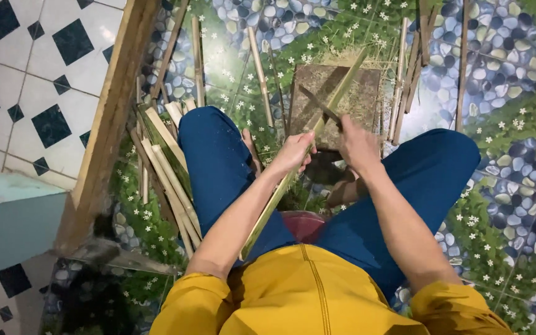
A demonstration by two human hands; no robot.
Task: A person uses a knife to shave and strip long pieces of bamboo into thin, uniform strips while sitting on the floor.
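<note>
Gripping a long bamboo strip (293, 180), the left hand (293, 152) has fingers clamped around it; the right hand (356, 144) clasps a dark blade (319, 105) above a wooden block (361, 99).

Knees (218, 155) hem in both sides; block (336, 102) ahead, strip pile (165, 161) crowds left, floor (504, 93) open far right

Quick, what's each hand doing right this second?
Left hand: closed around a long bamboo strip.
Right hand: closed on the handle of a dark knife, blade against the strip over a wooden block.
</note>
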